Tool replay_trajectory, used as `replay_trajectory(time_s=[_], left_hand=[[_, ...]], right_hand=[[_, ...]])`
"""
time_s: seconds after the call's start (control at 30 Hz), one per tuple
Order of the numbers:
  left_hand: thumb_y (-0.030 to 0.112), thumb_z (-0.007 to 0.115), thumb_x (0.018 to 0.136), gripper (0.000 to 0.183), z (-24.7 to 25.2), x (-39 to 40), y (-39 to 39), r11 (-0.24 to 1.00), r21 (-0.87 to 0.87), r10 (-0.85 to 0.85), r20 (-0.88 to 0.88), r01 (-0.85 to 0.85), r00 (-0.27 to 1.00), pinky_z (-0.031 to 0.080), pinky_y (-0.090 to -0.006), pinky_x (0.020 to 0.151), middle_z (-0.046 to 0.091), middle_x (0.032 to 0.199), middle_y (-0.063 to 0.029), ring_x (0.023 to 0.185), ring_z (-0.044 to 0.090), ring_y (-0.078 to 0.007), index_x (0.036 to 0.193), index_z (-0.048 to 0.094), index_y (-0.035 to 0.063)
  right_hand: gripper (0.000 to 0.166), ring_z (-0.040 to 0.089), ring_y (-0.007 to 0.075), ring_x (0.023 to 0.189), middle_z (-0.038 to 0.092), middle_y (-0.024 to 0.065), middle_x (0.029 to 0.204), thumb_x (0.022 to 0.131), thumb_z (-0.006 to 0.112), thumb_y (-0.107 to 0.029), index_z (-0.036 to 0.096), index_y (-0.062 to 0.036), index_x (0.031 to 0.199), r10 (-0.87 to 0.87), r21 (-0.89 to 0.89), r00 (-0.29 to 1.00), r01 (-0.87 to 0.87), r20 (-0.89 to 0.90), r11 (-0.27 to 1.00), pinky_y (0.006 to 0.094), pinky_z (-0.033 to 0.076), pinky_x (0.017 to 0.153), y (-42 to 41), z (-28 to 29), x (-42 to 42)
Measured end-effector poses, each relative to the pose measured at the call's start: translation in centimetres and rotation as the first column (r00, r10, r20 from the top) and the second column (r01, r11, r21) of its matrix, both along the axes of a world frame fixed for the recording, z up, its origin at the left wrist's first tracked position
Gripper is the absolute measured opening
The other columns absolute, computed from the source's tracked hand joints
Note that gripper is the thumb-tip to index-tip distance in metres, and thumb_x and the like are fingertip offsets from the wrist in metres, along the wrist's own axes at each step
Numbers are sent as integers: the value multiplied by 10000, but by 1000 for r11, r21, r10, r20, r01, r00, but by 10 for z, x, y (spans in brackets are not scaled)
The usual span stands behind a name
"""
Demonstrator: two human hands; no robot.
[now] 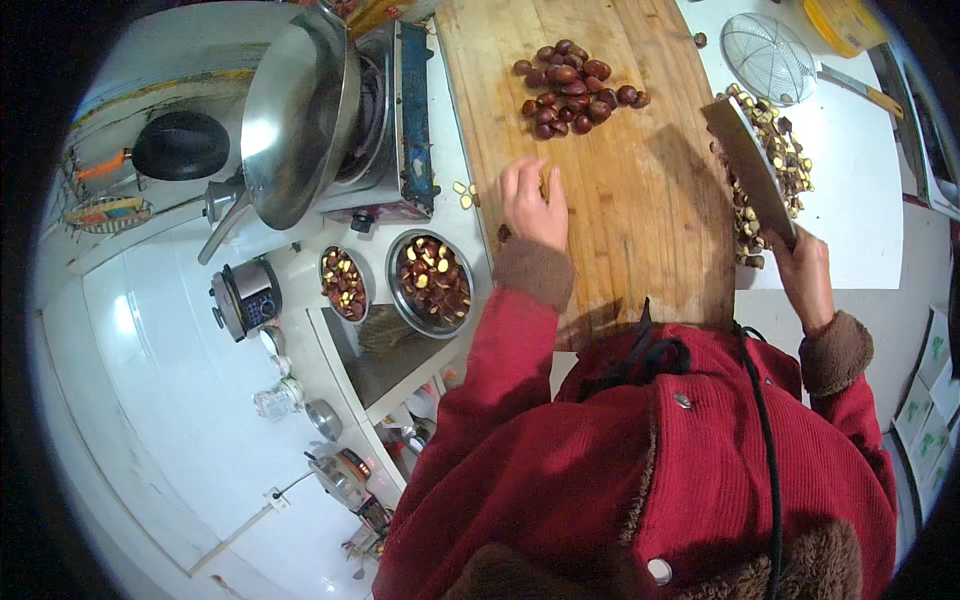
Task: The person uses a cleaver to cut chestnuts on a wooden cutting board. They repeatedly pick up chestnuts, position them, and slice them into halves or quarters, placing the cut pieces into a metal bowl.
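Note:
My right hand [806, 274] is closed on the handle of a cleaver [750, 165], whose broad blade reaches over the right edge of the wooden cutting board [637, 247]. Cut chestnut pieces [780, 150] lie on both sides of the blade, many on the white counter beyond the board. My left hand [534, 202] rests at the board's left side, its fingers bent and slightly apart; whether something small is under them is hidden. Farther up the board sits a pile of whole brown chestnuts [574, 86]. A few pale cut pieces [465, 195] lie just left of the board.
Left of the board stand a gas stove [412, 135] with a tilted steel wok [300, 120], and two metal bowls [467, 300] [367, 289] of cut chestnuts. A wire skimmer [769, 56] and a yellow-rimmed tub [844, 30] are at the upper right. A rice cooker [251, 296] stands farther left.

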State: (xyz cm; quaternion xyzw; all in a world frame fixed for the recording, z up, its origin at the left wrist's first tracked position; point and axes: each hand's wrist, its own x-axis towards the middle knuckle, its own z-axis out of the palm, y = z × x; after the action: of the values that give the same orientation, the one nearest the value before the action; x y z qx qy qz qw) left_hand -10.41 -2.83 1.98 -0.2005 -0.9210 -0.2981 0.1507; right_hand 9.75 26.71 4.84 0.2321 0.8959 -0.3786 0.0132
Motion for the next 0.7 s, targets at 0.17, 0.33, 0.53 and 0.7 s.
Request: replay_trajectory(time_s=[0.17,0.33,0.53,0.7], left_hand=[[80,791,756,265,-12,-44,35,993,114,11,113,-24,994,502,-403,778,591,972,-131,928,600,-327,988,665,57],[-8,785,720,314,-38,-49,31,992,127,-15,151,-4,988,536,-362,709,572,984,-126,816,627,-264,990,632,36],[-28,751,780,276,-14,1,37,963,268,-105,366,3,925,554,-257,720,586,985,-98,818,637,-157,1029,636,-1],[4,761,793,274,-23,82,47,807,566,-299,638,-169,710,540,-255,730,626,962,-87,830,638,-159,1048,666,32]], right_hand=[[146,634,397,604,592,286,693,844,676,-47,664,72,928,139,14,990,-139,-26,990,430,492,552,-30,1,11],[99,614,439,634,563,280,692,817,653,-11,627,56,884,152,-81,987,-147,54,986,453,477,559,-44,-11,28],[118,604,437,645,574,280,712,834,654,-37,614,52,901,108,-81,994,-107,16,991,448,469,571,-43,-8,30],[147,596,448,640,560,275,678,844,660,-60,611,61,911,73,-120,997,-69,33,990,456,465,569,-37,-15,35]])
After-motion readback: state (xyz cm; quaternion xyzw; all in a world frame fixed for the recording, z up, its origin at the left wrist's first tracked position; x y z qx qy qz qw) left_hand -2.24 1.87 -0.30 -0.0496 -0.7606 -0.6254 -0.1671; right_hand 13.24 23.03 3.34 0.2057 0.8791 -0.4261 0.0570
